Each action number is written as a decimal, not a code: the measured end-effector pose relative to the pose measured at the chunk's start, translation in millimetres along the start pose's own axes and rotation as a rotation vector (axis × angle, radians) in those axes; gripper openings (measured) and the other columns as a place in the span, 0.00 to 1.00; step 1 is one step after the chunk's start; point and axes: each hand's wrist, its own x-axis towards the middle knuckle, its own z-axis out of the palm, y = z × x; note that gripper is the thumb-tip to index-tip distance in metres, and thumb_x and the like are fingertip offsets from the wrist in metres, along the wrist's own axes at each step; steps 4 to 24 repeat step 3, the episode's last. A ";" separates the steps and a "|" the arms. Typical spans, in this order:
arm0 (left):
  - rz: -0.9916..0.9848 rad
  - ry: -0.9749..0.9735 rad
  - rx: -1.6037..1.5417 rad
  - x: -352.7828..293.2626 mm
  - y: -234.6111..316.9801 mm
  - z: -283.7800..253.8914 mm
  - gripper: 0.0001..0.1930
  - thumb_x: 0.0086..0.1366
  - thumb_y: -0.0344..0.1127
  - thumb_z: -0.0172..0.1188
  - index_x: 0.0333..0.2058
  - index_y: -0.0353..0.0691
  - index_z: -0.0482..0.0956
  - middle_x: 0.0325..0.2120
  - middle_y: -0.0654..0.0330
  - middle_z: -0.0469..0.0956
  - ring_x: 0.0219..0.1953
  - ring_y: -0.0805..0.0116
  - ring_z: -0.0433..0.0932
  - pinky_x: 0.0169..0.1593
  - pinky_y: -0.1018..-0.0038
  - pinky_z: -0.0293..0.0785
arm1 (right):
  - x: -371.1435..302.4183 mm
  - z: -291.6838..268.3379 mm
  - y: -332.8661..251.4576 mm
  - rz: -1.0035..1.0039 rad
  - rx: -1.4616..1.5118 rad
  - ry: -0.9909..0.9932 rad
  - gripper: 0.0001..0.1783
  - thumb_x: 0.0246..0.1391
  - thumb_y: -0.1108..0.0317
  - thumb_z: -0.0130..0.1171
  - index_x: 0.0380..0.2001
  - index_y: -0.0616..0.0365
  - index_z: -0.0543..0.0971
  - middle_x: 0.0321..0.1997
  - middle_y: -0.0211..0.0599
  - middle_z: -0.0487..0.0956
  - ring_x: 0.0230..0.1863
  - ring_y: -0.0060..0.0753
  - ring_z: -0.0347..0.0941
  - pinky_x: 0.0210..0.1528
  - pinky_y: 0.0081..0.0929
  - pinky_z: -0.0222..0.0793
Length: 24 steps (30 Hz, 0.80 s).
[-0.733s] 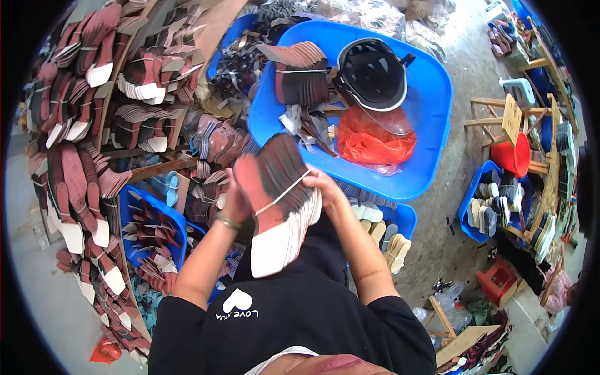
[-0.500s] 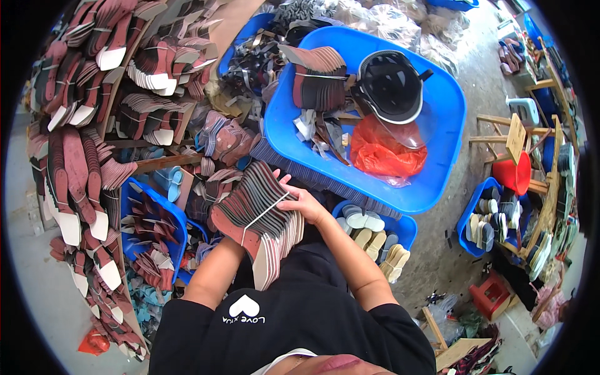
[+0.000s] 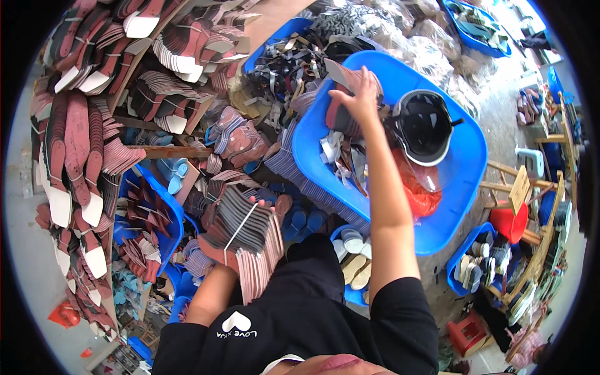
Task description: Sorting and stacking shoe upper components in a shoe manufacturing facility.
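A bundle of shoe insoles (image 3: 240,234), grey and dusty red with pale ends and tied round with a white band, rests in my left hand (image 3: 265,203). Only its fingertips show past the bundle's far edge; the palm is hidden underneath. My right arm stretches far forward over a large blue tub (image 3: 459,187). There my right hand (image 3: 361,103) is spread, thumb and fingers apart, over a second insole bundle (image 3: 342,119) at the tub's far left corner. Whether its fingers touch that bundle I cannot tell.
The tub also holds a black-lined helmet (image 3: 428,128) and a red plastic bag (image 3: 417,194). On the left, a wooden rack (image 3: 178,152) is stacked with tied insole bundles. A smaller blue basket (image 3: 451,272) with soles and a red stool (image 3: 469,334) stand at right.
My right hand has left the held bundle and reached forward to the one in the tub. The held bundle has shifted slightly left and down in view, still in my left hand.
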 end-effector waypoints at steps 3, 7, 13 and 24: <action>-0.079 -0.082 -0.139 -2.6 13.1 10.6 0.33 0.62 0.62 0.39 0.62 0.51 0.55 0.62 0.60 0.56 0.66 0.52 0.44 0.63 0.41 0.30 | 35.2 32.8 62.4 0.112 -0.422 -0.304 0.68 0.23 0.35 0.69 0.64 0.53 0.47 0.67 0.60 0.47 0.69 0.57 0.39 0.64 0.54 0.42; -0.079 -0.082 -0.139 -2.6 13.1 10.6 0.33 0.62 0.62 0.39 0.62 0.51 0.55 0.62 0.60 0.56 0.66 0.52 0.44 0.63 0.41 0.30 | 35.2 32.8 62.4 0.112 -0.422 -0.304 0.68 0.23 0.35 0.69 0.64 0.53 0.47 0.67 0.60 0.47 0.69 0.57 0.39 0.64 0.54 0.42; -0.079 -0.082 -0.139 -2.6 13.1 10.6 0.33 0.62 0.62 0.39 0.62 0.51 0.55 0.62 0.60 0.56 0.66 0.52 0.44 0.63 0.41 0.30 | 35.2 32.8 62.4 0.112 -0.422 -0.304 0.68 0.23 0.35 0.69 0.64 0.53 0.47 0.67 0.60 0.47 0.69 0.57 0.39 0.64 0.54 0.42; -0.079 -0.082 -0.139 -2.6 13.1 10.6 0.33 0.62 0.62 0.39 0.62 0.51 0.55 0.62 0.60 0.56 0.66 0.52 0.44 0.63 0.41 0.30 | 35.2 32.8 62.4 0.112 -0.422 -0.304 0.68 0.23 0.35 0.69 0.64 0.53 0.47 0.67 0.60 0.47 0.69 0.57 0.39 0.64 0.54 0.42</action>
